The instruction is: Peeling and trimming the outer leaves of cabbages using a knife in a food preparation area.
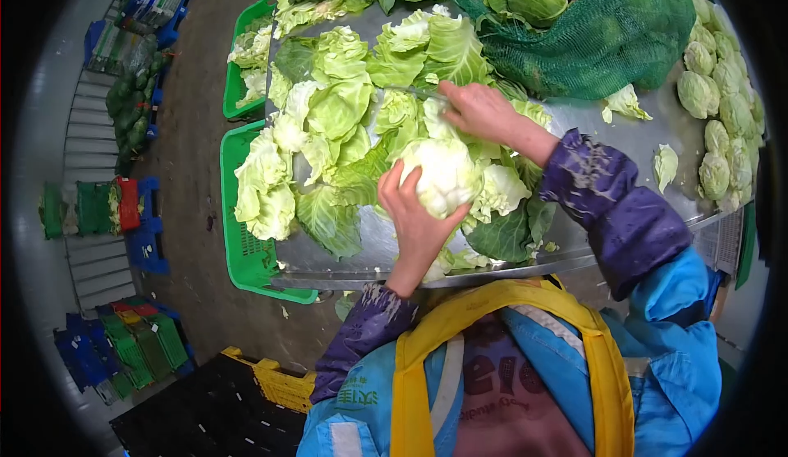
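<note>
Near the middle of the metal table, my left hand [418, 217] grips a pale, stripped cabbage head [446, 174] from its lower left side. My right hand [480, 109] is closed around a knife, just above the head. The knife's blade [409, 91] points left over loose cabbage leaves [341, 106]. More torn leaves lie around and under both hands. The knife's handle is hidden in my fingers.
A green mesh sack [597, 38] of cabbages lies at the table's upper right. Many trimmed cabbages [729, 112] are piled along the right edge. Green crates [231, 211] stand against the left edge, with leaves in them. A black-and-yellow pallet [215, 408] is at lower left.
</note>
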The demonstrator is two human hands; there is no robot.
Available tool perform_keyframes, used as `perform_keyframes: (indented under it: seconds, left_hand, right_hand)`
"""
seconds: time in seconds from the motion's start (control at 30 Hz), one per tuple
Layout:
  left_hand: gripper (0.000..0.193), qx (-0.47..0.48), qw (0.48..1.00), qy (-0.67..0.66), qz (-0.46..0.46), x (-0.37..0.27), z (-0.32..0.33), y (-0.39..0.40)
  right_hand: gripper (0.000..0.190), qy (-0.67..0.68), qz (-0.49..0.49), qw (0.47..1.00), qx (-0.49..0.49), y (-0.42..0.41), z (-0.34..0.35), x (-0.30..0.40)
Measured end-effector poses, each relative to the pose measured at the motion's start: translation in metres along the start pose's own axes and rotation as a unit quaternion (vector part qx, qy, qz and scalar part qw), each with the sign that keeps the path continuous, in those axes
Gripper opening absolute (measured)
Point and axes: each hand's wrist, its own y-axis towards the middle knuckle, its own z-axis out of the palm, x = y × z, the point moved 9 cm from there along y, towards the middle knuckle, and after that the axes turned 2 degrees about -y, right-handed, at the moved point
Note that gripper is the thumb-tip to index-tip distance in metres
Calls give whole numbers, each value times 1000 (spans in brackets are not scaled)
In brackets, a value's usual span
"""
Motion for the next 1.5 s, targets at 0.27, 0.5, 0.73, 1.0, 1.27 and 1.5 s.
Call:
perform_keyframes:
  seconds: [0.27,0.5,0.73,1.0,1.27,1.5]
  left_hand:
    - [100,-46,982,-110,-147,35,-31,-32]
    - [102,71,941,-172,-281,47,-34,-11]
    - [83,168,981,11,98,-2,-11,46]
    - [89,148,987,-34,47,-26,29,57]
    - [85,146,987,64,5,-41,48,67]
    - [79,127,987,102,-14,-45,58,66]
  right_hand:
    - [32,112,217,966,-82,-27,-20,-18]
    - [55,302,108,946,-47,-72,1,41]
    - [37,143,195,967,-76,-105,-19,2]
    - [17,-10,143,987,-72,-144,-32,51]
    - [23,-172,174,968,-52,-135,-19,16]
    - [17,-162,148,973,-76,-114,-19,-2]
